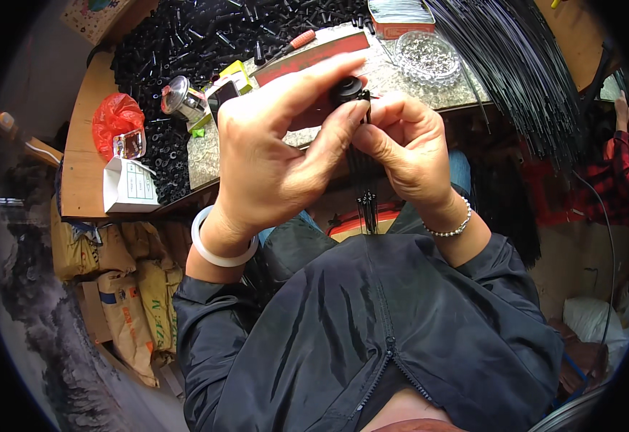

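My left hand (268, 140) is raised in front of my chest, thumb and fingers closed round a black round-topped part (347, 88). My right hand (409, 147) meets it there, thumb and forefinger pinched together at the part's right side. What exactly sits in that pinch is hidden by the fingers. Below both hands hangs a bundle of thin black rods (366, 201) with small knobbed ends. Whether the rods join the round part cannot be seen.
A large heap of black parts (185, 43) covers the far table. Near it lie a screwdriver (301, 39), a clear dish of small metal pieces (427, 57), a metal-lidded jar (181, 99), a red plastic bag (116, 119) and long black rods (516, 72). Another person's sleeve (625, 162) shows at right.
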Demonstrator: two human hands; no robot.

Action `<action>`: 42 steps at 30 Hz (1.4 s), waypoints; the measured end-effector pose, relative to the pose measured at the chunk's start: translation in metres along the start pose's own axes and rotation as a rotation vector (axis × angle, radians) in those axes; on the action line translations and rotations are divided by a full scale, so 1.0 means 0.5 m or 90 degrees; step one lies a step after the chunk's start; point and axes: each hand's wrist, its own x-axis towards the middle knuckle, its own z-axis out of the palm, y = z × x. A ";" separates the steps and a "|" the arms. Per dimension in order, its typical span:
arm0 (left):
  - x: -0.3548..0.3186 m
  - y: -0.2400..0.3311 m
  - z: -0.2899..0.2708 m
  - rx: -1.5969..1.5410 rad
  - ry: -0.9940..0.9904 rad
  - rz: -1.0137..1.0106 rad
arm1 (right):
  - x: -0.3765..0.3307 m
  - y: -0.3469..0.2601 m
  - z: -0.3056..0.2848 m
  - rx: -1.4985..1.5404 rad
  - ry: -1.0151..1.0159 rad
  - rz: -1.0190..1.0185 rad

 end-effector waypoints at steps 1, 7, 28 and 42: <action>-0.001 -0.001 -0.001 -0.055 -0.011 -0.033 | -0.002 0.000 0.000 -0.017 0.000 -0.009; 0.009 0.001 -0.011 -0.089 -0.063 -0.087 | -0.005 0.007 0.015 -0.035 0.037 -0.050; 0.011 -0.017 0.007 -0.077 0.047 0.024 | 0.007 0.078 0.013 -0.644 0.045 -0.262; -0.060 -0.107 0.073 -0.243 0.095 -0.213 | -0.017 0.094 -0.024 -0.715 -0.178 -0.162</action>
